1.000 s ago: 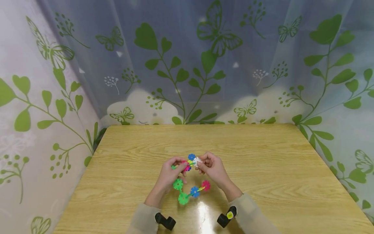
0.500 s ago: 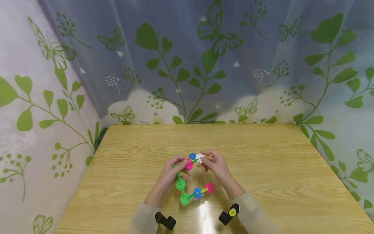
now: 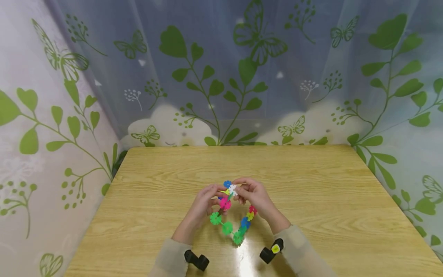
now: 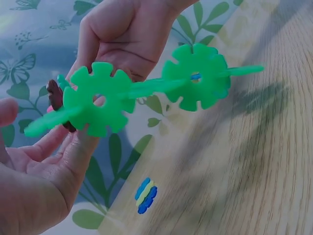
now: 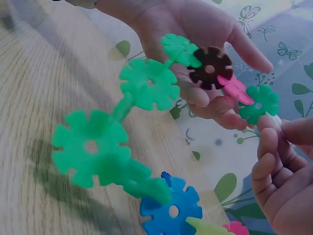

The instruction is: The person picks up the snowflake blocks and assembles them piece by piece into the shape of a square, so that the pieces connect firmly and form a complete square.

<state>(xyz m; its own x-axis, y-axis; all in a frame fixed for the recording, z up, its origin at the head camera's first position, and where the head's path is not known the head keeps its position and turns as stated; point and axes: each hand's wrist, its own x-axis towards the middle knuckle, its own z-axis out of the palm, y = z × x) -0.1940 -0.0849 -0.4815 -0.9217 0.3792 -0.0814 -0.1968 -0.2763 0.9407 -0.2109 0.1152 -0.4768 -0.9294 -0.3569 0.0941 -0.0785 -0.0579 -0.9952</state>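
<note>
A chain of slotted plastic snowflake discs hangs between the hands in the head view, with a pink disc (image 3: 225,203), several green discs (image 3: 227,228) and a blue disc (image 3: 245,222). My right hand (image 3: 254,194) pinches a white disc (image 3: 232,189) at the chain's upper end. In the right wrist view, this white disc is mostly hidden by the fingers, beside a teal-green disc (image 5: 259,104). My left hand (image 3: 204,202) lies beside the chain, fingers extended and thumb apart. A brown disc (image 5: 211,68) sits against its fingers in the right wrist view.
Loose blue and yellow discs (image 4: 145,196) lie on the wooden table (image 3: 155,184) beyond the hands. A curtain (image 3: 221,77) with leaf and butterfly prints stands behind the table. Black wrist cameras (image 3: 196,260) sit on both sleeves.
My left fingers have let go of the pink disc and spread. The chain's lower part has swung right, its far end now near my right wrist. My right hand keeps the white disc.
</note>
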